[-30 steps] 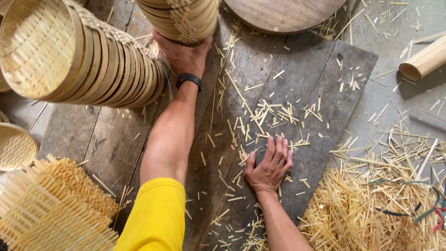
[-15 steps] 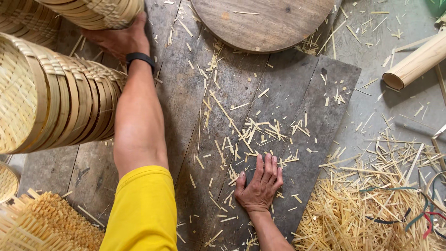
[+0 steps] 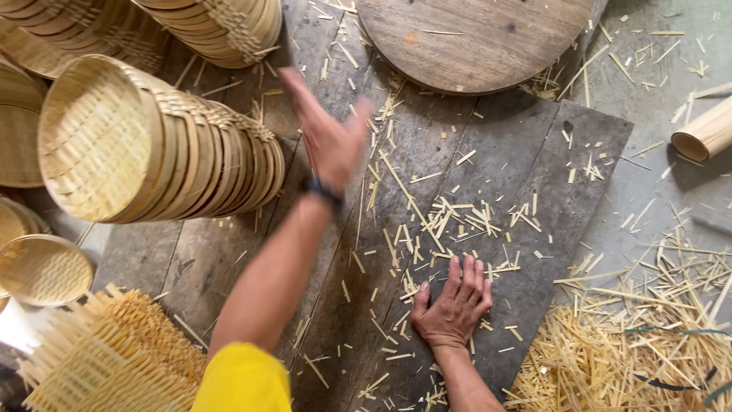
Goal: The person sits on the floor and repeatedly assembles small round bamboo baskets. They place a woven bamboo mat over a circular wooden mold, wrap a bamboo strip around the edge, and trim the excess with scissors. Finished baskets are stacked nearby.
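Head view looks straight down on a worn wooden board [image 3: 518, 175] laid on the ground. Left hand [image 3: 329, 141] is raised above the board near its upper left part, fingers extended and loosely together, palm empty; it is blurred, and it touches nothing. A dark wristband [image 3: 322, 191] sits on that wrist, and a yellow sleeve [image 3: 242, 379] covers the upper arm at the bottom edge. Right hand [image 3: 454, 309] lies flat on the board near its lower edge, palm down, fingers spread, holding nothing. Short bamboo splinters [image 3: 450, 221] are scattered over the board's middle, just beyond the right fingertips. A stack of nested woven baskets [image 3: 156, 145] lies on its side at the board's left edge, close to the left hand but apart from it. A second basket stack [image 3: 221, 27] lies at the upper left corner. A round wooden disc [image 3: 473, 38] overlaps the board's upper edge. A heap of bamboo strips [image 3: 633, 351] lies off the lower right corner. A woven mat [image 3: 114, 358] lies off the lower left corner.
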`<state>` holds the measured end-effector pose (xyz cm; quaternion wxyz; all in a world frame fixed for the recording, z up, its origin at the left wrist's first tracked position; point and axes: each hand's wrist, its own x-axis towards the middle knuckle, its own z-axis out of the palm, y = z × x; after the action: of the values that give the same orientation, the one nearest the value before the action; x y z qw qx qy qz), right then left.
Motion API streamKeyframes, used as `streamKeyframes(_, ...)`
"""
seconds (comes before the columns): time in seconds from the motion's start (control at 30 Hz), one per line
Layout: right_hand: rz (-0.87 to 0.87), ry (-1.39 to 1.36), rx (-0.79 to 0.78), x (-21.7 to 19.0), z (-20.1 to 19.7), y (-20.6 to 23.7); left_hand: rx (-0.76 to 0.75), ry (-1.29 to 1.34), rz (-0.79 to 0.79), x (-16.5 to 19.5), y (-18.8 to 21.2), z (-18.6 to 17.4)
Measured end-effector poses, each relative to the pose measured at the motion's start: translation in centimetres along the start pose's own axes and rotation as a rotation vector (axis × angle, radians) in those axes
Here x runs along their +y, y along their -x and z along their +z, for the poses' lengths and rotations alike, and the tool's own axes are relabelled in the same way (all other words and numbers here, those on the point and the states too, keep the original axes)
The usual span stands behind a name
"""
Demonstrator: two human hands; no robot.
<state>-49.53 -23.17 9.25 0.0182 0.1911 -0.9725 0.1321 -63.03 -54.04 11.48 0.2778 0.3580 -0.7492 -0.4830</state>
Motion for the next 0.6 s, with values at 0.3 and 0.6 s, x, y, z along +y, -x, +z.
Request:
streamKeyframes(0.3, 0.001, -0.014, 0.021, -0.6, 0.0, 1.2, -0.119, -0.935, 0.388, 7.5, 3.0, -27.7)
streamKeyframes(0.6, -0.011, -0.001, 0.036, -0.8, 0.3, 2.2, -0.106, -1.096, 0.661, 2.5, 6.7, -25.2)
